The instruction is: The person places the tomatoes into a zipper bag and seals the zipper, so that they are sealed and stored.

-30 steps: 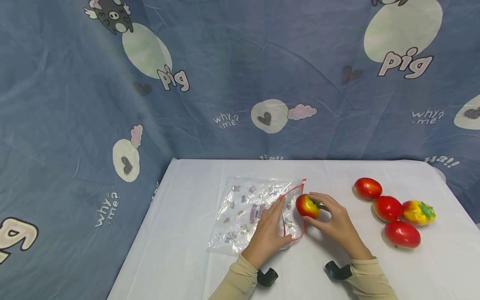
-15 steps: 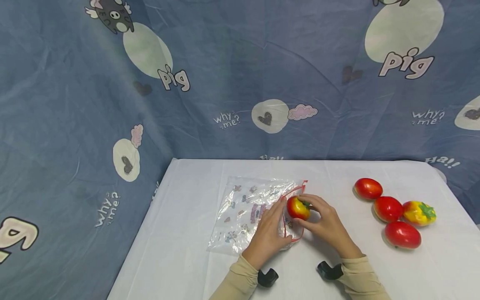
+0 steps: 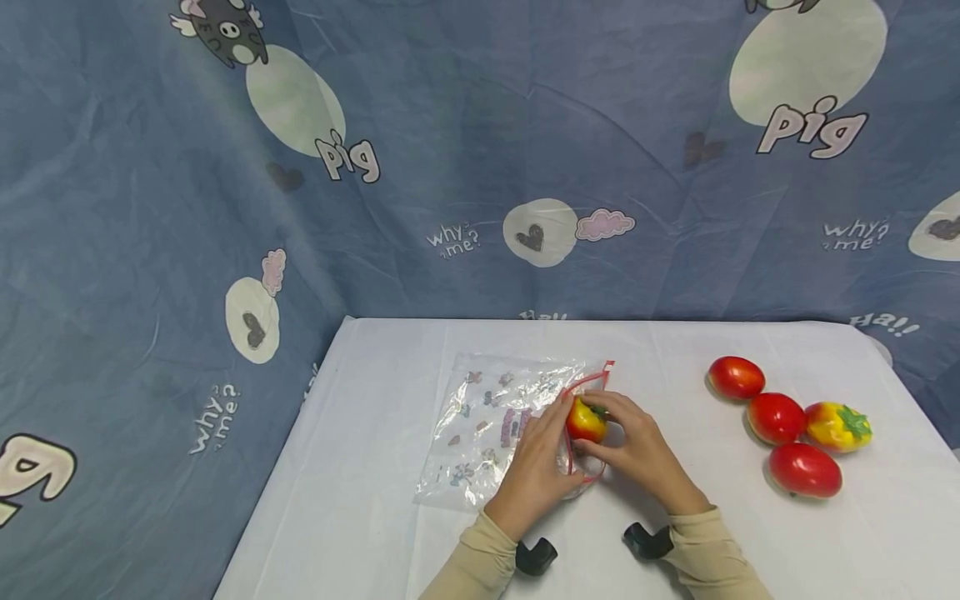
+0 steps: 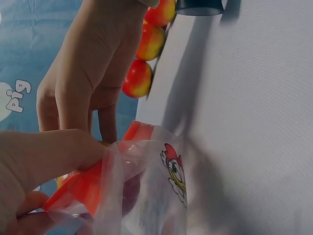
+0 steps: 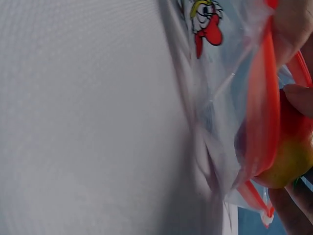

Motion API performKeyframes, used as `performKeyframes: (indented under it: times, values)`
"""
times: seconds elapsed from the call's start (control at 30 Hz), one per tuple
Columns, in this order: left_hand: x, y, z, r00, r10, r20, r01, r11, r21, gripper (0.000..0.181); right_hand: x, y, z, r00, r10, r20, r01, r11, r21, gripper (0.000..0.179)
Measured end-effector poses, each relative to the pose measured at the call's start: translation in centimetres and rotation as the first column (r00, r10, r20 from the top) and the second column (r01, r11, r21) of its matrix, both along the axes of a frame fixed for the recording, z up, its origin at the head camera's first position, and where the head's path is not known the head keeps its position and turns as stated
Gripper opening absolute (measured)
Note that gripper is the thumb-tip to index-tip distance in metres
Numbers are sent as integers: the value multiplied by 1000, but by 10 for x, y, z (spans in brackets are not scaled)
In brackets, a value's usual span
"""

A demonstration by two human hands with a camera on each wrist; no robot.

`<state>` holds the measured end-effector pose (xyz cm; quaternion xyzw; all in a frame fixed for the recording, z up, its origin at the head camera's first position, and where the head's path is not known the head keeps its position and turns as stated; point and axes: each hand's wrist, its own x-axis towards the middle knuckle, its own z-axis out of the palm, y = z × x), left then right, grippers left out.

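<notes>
My left hand (image 3: 531, 471) holds the red-edged mouth of a clear zip bag (image 3: 467, 454) printed with small cartoon figures. In the left wrist view its thumb presses over the bag's red strip (image 4: 88, 188). My right hand (image 3: 639, 450) grips a red-and-yellow fruit (image 3: 587, 423) with a green leafy top, between thumb and fingers. The fruit is at the bag's opening, close to my left fingertips. From the right wrist, part of this fruit (image 5: 288, 156) shows behind the bag's red edge and clear film. Its far side is hidden by the bag.
Right of the hands, several red fruits (image 3: 776, 417) and a yellow-red one with a green top (image 3: 836, 426) lie on the white-covered table (image 3: 360, 433). A blue printed cloth (image 3: 420, 150) hangs behind the table. Black curved pieces (image 3: 536, 557) are at both wrists.
My right hand has moved left with the fruit, from the outer side of the bag's mouth into its opening. My left hand stays in place on the bag.
</notes>
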<state>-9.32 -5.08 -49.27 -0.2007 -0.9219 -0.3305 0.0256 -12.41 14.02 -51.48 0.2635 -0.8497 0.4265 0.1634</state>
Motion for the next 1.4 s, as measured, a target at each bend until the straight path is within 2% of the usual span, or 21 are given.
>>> performKeyframes:
  times: [0.33,0.5,0.6,0.73,0.83,1.0,1.4]
  values:
    - [0,-1,3,1000,1,-30,-1,1000,8,106,0,-4,-5,998,19,52,-23,996,91,69]
    - [-1,-2,3,1000,2,-25,-2,1000,13,108,-1,5,-6,987,71,141,-74,997,14,70]
    - [-2,-2,4,1000,4,-12,-4,1000,12,110,-2,12,-6,977,71,202,-67,997,-28,69]
    - [-2,-2,6,1000,6,3,-6,1000,-1,110,-3,15,-6,964,81,252,-67,996,-66,59]
    - [-2,-2,6,1000,6,6,-6,1000,3,109,-3,14,-6,961,113,252,-89,990,-107,52]
    - [-1,-2,7,1000,9,-17,-10,1000,-9,109,-4,12,-6,960,148,238,-117,983,-139,53]
    - [0,0,8,997,12,-81,-12,1000,-4,107,-8,2,-5,972,146,183,-134,988,-75,55]
